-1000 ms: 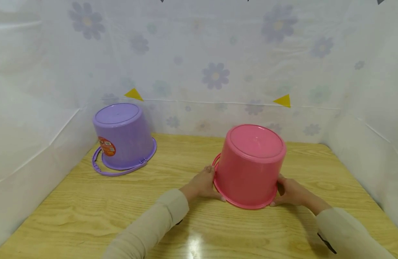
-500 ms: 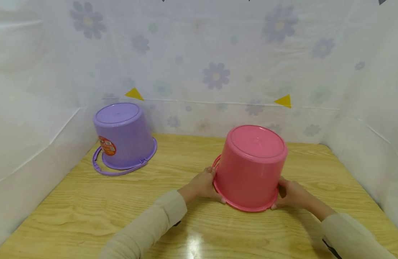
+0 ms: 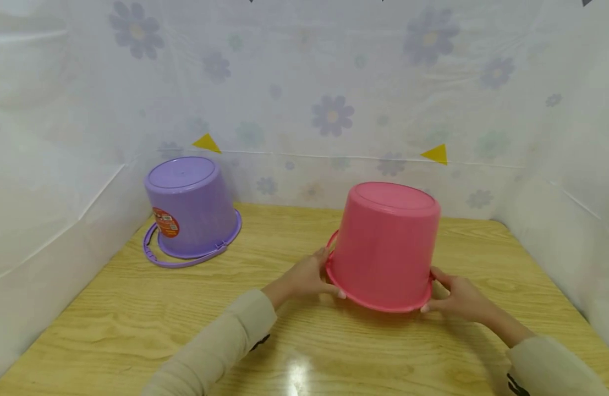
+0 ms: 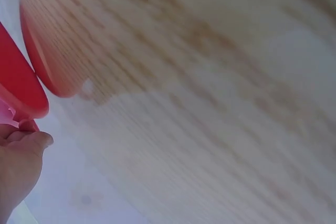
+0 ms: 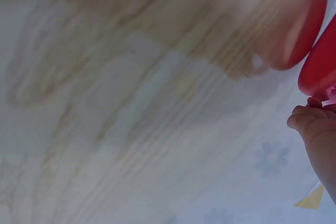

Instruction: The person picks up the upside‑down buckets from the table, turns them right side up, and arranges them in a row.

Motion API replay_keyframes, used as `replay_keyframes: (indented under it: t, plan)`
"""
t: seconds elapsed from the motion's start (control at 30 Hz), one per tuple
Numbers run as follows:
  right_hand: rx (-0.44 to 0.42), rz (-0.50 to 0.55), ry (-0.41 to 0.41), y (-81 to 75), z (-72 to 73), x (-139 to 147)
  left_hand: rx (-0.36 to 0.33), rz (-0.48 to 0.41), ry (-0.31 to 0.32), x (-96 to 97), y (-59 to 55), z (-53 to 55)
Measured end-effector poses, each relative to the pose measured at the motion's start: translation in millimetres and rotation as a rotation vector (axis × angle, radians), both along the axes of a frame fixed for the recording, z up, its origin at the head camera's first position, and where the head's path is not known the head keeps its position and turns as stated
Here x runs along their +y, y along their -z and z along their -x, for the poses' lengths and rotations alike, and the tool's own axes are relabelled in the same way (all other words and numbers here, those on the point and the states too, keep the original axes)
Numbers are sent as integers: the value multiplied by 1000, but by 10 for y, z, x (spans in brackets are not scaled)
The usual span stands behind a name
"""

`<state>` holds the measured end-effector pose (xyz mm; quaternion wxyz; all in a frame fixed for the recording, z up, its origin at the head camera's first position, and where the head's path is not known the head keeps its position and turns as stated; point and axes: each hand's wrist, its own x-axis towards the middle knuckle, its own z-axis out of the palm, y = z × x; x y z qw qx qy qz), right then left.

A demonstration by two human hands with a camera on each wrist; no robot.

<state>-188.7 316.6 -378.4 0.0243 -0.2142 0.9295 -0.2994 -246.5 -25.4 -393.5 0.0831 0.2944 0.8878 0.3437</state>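
Observation:
A pink bucket (image 3: 385, 253) stands upside down in the right half of the head view, its base up and its near rim raised off the wood. My left hand (image 3: 304, 278) grips the rim at the left, thumb on the near side. At the right of the rim, my right hand (image 3: 460, 297) holds on with thumb and fingers. Both wrist views show the red-looking bucket (image 4: 18, 77) at the edge, with its reflection on the glossy table and a hand (image 5: 320, 132) at its handle joint. The fingers' far parts are hidden behind the bucket.
A purple bucket (image 3: 192, 214) stands upside down at the back left, its handle lying on the wooden table (image 3: 284, 231). White sheeting with flowers (image 3: 332, 115) encloses the back and sides. Two yellow triangles (image 3: 207, 143) mark the back sheet.
The pink bucket has tipped away from me: its near rim has risen and less of its base shows. Both hands have kept hold of it. The purple bucket has stayed put.

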Motion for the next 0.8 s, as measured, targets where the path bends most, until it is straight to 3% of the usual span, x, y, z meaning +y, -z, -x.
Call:
replay_keyframes:
  t: [0.17, 0.33, 0.57, 0.8]
  plan:
    - [57, -12, 5, -80, 3, 13, -74, -104, 1, -7, -44, 10]
    - [150, 19, 42, -159, 17, -15, -134, -211, -86, -6, -92, 6]
    - [204, 97, 134, -199, 4, -103, -120, -335, -140, 19, -154, 5]
    - [153, 199, 164, -191, -54, -215, -56, -467, -193, 83, -158, 2]
